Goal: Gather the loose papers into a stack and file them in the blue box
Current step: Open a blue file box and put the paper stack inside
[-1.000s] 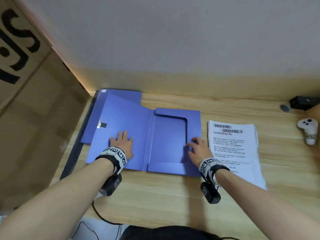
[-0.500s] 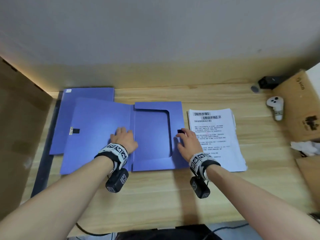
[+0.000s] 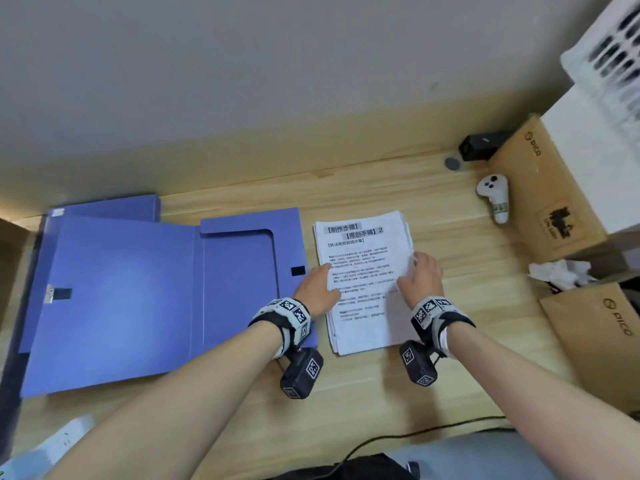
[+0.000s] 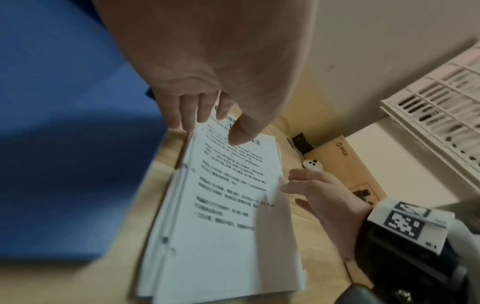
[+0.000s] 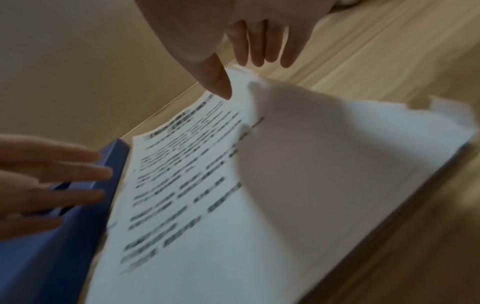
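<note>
Head view: we're pinching the right edge of the paper stack (image 3: 360,258) with the right hand (image 3: 424,282), open left hand (image 3: 315,289) touching its left edge.

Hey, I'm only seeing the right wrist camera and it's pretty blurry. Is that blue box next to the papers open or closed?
Observer: Open. The head view shows the blue box lying flat on the desk, its lid folded out to the left, no sheets inside.
Operator: And the other thumb? I only see fingers.
Observer: In the left wrist view the left hand has its thumb resting on the top sheet of the papers, near the heading.
Operator: Anything else on the desk, further back?
Observer: A white controller lies further back to the right, apart from the papers.
</note>
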`<state>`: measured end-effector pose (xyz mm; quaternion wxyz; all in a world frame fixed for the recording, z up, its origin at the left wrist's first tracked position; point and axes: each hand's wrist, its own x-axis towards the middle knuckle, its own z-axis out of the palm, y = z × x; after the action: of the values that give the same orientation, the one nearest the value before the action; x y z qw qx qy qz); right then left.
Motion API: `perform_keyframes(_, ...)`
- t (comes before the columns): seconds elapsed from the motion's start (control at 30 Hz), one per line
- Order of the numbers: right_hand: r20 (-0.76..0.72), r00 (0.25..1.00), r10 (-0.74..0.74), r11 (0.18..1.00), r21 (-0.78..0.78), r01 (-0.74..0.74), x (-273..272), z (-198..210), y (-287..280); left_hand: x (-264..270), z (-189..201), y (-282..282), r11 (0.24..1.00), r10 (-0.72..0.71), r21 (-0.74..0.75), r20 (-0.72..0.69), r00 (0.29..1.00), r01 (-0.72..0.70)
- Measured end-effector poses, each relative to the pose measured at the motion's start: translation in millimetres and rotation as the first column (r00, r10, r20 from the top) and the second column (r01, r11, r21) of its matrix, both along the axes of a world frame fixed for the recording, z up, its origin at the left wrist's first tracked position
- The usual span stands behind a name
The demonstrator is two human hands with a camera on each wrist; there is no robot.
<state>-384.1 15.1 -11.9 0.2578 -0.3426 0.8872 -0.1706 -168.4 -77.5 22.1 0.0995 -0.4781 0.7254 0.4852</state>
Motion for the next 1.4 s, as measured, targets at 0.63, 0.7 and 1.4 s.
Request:
perform_keyframes(0.63, 0.411, 0.893, -0.185, 0.969, -0.074, 0.235, -6.5, -20.9, 5.7, -35.4, -12.7, 21.6, 0.721, 0.68, 0.307, -0.142, 0.72, -0.621)
perform_keyframes(0.7, 0.425, 0.893, -0.149, 0.961, -0.149, 0.232, -4.2, -13.4, 4.0, -30.9, -4.6, 19.8, 0.679, 0.726, 0.308, -0.145, 0.672, -0.667)
perform_keyframes(1.4, 0.589, 0.782, 0.204, 0.951, -0.308, -0.016, 172.2, 24.9, -104.3, 180.0, 48.7, -33.4, 0.54, 0.84, 0.325, -0.151, 0.521, -0.776)
